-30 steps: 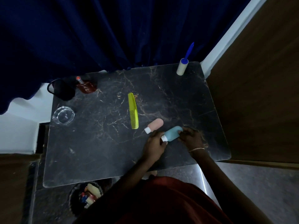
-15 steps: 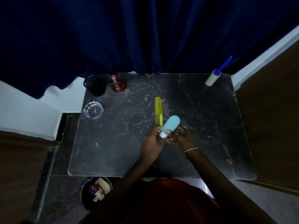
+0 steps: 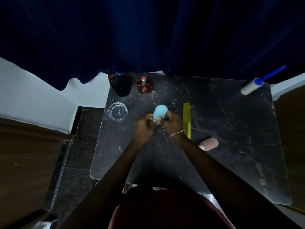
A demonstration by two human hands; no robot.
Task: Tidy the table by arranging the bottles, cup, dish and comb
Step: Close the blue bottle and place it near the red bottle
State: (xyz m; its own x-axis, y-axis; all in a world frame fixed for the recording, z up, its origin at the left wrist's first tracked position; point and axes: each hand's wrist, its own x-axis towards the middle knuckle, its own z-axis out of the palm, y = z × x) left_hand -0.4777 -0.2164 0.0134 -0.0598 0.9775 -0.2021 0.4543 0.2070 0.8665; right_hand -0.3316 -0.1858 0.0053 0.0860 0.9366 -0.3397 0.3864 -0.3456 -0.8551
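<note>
A small blue bottle (image 3: 159, 113) is held upright over the dark marble table (image 3: 231, 129), gripped between my left hand (image 3: 143, 128) and my right hand (image 3: 172, 125). Just right of my right hand lies a yellow-green comb (image 3: 187, 119), running front to back. A pink bottle (image 3: 209, 144) lies on its side beyond my right forearm. At the table's far left stand a black cup (image 3: 121, 85) and a dark red perfume bottle (image 3: 144, 85). A clear glass dish (image 3: 118, 111) sits on the left edge, left of my hands.
A white lint roller with a blue handle (image 3: 251, 85) lies at the far right corner. A dark blue curtain (image 3: 148, 35) hangs behind the table. Wooden panels flank both sides. My red clothing (image 3: 165, 210) fills the bottom.
The blue bottle was lifted off the table beside the pink bottle. Both hands have carried it left, past the comb, toward the dish. The camera view shifted too.
</note>
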